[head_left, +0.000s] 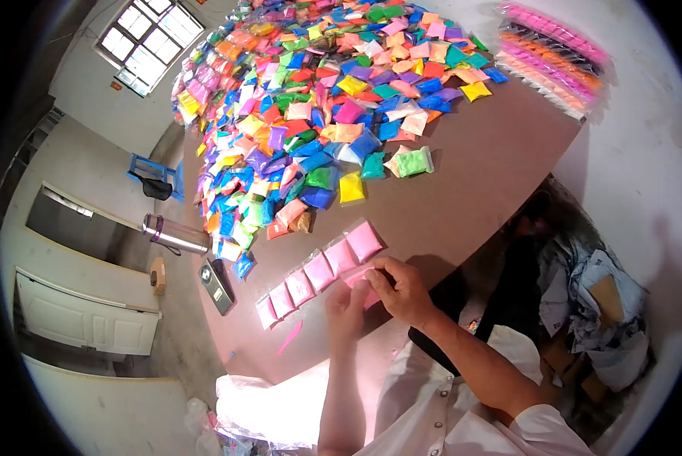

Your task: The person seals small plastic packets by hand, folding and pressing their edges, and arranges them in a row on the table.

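My left hand (346,305) and my right hand (400,289) are close together at the table's near edge. Between them they pinch a small pink packet (358,275), partly covered by the fingers. Just beyond it lies a slanting row of several pink packets (299,286) in clear plastic, side by side. A thin pink strip (290,337) rests on the table to the left of my left hand.
A big heap of multicoloured packets (303,114) covers the far part of the brown table (478,182). A phone (217,286) and a steel flask (175,234) stand left. Long strips of packets (550,57) lie back right; crumpled wrappings (607,304) are on the right.
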`<state>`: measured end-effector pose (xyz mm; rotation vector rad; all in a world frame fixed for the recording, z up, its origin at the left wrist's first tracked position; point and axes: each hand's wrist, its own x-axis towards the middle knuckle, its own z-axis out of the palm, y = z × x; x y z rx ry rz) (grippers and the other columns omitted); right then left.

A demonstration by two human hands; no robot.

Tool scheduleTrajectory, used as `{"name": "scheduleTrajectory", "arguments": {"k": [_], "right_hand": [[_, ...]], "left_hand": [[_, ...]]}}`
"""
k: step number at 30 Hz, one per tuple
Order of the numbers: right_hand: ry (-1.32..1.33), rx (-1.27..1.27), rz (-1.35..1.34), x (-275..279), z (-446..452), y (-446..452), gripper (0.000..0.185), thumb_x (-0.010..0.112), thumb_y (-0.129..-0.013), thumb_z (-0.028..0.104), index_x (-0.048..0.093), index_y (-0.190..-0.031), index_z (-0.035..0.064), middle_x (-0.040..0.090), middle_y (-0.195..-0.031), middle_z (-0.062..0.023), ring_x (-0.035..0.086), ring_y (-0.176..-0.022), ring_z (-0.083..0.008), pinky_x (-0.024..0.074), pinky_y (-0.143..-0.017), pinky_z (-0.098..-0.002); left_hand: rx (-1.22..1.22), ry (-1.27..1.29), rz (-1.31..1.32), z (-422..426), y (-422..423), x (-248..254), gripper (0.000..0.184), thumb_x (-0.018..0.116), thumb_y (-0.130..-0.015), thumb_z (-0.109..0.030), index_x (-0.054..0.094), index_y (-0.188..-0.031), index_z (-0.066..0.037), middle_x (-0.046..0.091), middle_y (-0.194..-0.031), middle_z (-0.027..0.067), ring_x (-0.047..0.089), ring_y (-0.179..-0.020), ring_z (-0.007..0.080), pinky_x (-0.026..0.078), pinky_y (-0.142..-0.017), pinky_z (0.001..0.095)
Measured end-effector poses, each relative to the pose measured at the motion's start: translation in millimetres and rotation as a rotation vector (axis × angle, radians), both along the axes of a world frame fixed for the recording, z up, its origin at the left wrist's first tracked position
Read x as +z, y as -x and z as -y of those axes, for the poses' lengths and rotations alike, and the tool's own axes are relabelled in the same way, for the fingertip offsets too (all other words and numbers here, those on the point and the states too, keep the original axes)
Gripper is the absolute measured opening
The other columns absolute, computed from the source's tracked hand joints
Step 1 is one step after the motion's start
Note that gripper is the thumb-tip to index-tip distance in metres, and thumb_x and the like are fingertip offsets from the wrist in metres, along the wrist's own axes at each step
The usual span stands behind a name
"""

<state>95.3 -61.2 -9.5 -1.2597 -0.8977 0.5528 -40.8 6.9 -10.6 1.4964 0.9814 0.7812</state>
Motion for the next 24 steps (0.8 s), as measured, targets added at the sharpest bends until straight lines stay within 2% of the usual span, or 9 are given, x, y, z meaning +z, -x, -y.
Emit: {"name": "scheduleTrajectory", "arguments": {"k": [1, 2, 8, 12, 15, 17, 21, 23, 24], "right_hand": [[-0.002, 0.002, -0.001, 1.3, -0.2, 0.4, 0.020, 0.066, -0.100, 0.020, 0.067, -0.106, 0.0008, 0.066, -0.082, -0.0120, 0.061, -0.070, -0.0177, 0.0496, -0.065, -0.0327], [0.004, -0.003, 0.015, 3.6, 0.2, 0.2, 0.020, 0.066, -0.100, 0.020, 0.067, -0.106, 0.0006, 0.066, -0.082, -0.0122, 0.061, -0.070, -0.0179, 0.0497, -0.065, -0.0330], [0.009, 0.032, 0.127, 0.3, -6.1, 0.9, 0.021, 0.066, -0.101, 0.021, 0.066, -0.107, 0.0007, 0.067, -0.081, -0.0124, 0.060, -0.068, -0.0186, 0.0498, -0.064, -0.0332], [0.074, 0.108, -0.037, 8.6, 1.0, -2.3, 0.022, 0.065, -0.102, 0.023, 0.066, -0.107, 0.0012, 0.065, -0.080, -0.0126, 0.059, -0.067, -0.0170, 0.0489, -0.063, -0.0322], [0.024, -0.019, 0.014, -5.9, -2.9, -0.9, 0.023, 0.065, -0.102, 0.024, 0.066, -0.107, 0.0012, 0.065, -0.078, -0.0127, 0.058, -0.066, -0.0158, 0.0483, -0.062, -0.0317], [0.021, -0.028, 0.042, -2.7, -2.6, -1.3, 0.023, 0.065, -0.102, 0.024, 0.066, -0.106, 0.0011, 0.064, -0.077, -0.0127, 0.057, -0.065, -0.0160, 0.0483, -0.062, -0.0319], [0.067, 0.007, 0.042, 5.1, -2.7, -0.7, 0.023, 0.066, -0.101, 0.024, 0.065, -0.105, 0.0007, 0.064, -0.075, -0.0129, 0.057, -0.064, -0.0169, 0.0482, -0.062, -0.0324], [0.064, 0.014, 0.063, 5.1, -3.3, -2.2, 0.024, 0.066, -0.101, 0.024, 0.065, -0.105, 0.0006, 0.063, -0.075, -0.0127, 0.057, -0.064, -0.0168, 0.0483, -0.062, -0.0324], [0.060, 0.022, 0.083, 4.8, -3.2, -3.0, 0.024, 0.066, -0.101, 0.024, 0.065, -0.105, 0.0006, 0.063, -0.075, -0.0125, 0.057, -0.064, -0.0167, 0.0483, -0.062, -0.0323]], "left_hand": [[-0.015, 0.003, -0.051, -0.7, 1.3, -1.0, 0.023, 0.065, -0.100, -0.022, 0.072, -0.104, 0.000, 0.064, -0.088, -0.0028, 0.055, -0.079, 0.0066, 0.044, -0.071, 0.0241], [-0.042, 0.043, -0.143, -2.6, 6.3, 1.4, 0.026, 0.063, -0.101, -0.020, 0.072, -0.114, 0.000, 0.068, -0.098, -0.0003, 0.059, -0.086, 0.0074, 0.046, -0.077, 0.0234], [0.037, 0.041, 0.134, 3.4, -0.9, 3.9, 0.025, 0.061, -0.103, -0.018, 0.072, -0.115, 0.001, 0.069, -0.098, 0.0000, 0.060, -0.089, 0.0080, 0.047, -0.080, 0.0246], [0.010, 0.035, 0.070, 1.4, 2.6, 1.8, 0.028, 0.063, -0.103, -0.022, 0.072, -0.115, 0.001, 0.069, -0.098, 0.0001, 0.060, -0.089, 0.0080, 0.047, -0.081, 0.0253], [-0.059, -0.015, -0.011, 3.0, -0.7, 10.6, 0.029, 0.064, -0.103, -0.025, 0.072, -0.113, 0.002, 0.069, -0.098, 0.0006, 0.060, -0.089, 0.0081, 0.048, -0.081, 0.0263], [-0.059, -0.037, 0.002, 6.9, -6.4, 15.1, 0.026, 0.063, -0.103, -0.027, 0.068, -0.093, -0.004, 0.056, -0.082, -0.0081, 0.044, -0.075, 0.0026, 0.034, -0.066, 0.0225], [-0.019, 0.002, 0.024, 7.9, -5.4, 13.5, 0.026, 0.063, -0.104, -0.028, 0.069, -0.094, -0.004, 0.056, -0.081, -0.0083, 0.044, -0.075, 0.0028, 0.034, -0.066, 0.0221], [0.001, 0.069, 0.088, 4.0, 0.3, 4.1, 0.026, 0.066, -0.102, -0.023, 0.072, -0.111, 0.001, 0.069, -0.096, -0.0010, 0.060, -0.089, 0.0078, 0.048, -0.079, 0.0261], [-0.003, 0.072, 0.090, 3.2, 2.7, 1.6, 0.026, 0.066, -0.102, -0.023, 0.072, -0.111, 0.001, 0.069, -0.096, -0.0010, 0.060, -0.089, 0.0078, 0.048, -0.079, 0.0261]]}}
